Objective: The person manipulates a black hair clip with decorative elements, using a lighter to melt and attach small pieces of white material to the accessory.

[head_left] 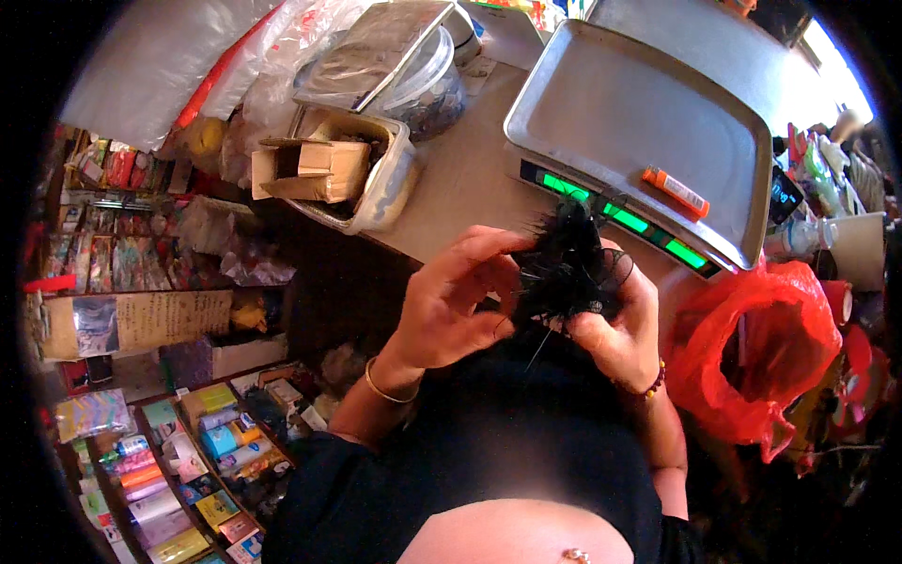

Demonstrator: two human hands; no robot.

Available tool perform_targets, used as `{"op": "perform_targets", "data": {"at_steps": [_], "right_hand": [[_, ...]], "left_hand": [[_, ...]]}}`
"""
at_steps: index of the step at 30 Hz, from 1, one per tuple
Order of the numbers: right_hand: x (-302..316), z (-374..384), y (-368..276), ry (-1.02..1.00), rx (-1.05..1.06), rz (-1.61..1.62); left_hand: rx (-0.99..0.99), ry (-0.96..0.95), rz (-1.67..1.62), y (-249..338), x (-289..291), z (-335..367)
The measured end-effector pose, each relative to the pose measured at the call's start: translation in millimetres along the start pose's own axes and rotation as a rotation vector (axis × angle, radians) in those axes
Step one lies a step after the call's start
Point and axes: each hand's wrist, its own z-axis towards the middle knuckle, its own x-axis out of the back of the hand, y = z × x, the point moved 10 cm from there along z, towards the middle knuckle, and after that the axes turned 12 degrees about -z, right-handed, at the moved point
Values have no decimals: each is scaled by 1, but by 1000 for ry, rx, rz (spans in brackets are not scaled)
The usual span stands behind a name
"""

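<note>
On the person's side of the scale (629, 103), the black stringy bundle (567, 268) is clasped by the right hand (635, 320), thumb bent in. The left hand (446, 301), half curled, meets the bundle; I cannot tell whether it grips. The scale carries 1 orange tube (676, 192); a red bag (691, 352) sits beyond its near right corner.

A tube (676, 192) lies on a scale tray (620, 103) beyond the hands (460, 296), a plastic bag (700, 367) to their right, a cardboard box (329, 169) in a tub (401, 179) at left, shelves (172, 470) farther left.
</note>
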Motion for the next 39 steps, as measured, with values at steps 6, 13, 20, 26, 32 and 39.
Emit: {"op": "perform_targets", "data": {"at_steps": [6,13,20,26,32,39], "right_hand": [[-14,6,17,-52,7,306],[19,8,48,170,-77,364],[29,8,43,225,-62,303],[28,7,42,171,-73,283],[23,6,35,183,-70,302],[32,2,28,234,-22,249]], "left_hand": [[10,20,206,0,3,1],[-365,-129,1039,42,-21,7],[-232,-81,782,40,3,13],[-79,19,127,17,40,15],[129,-111,-643,0,15,19],[227,38,-461,-21,24,13]]}}
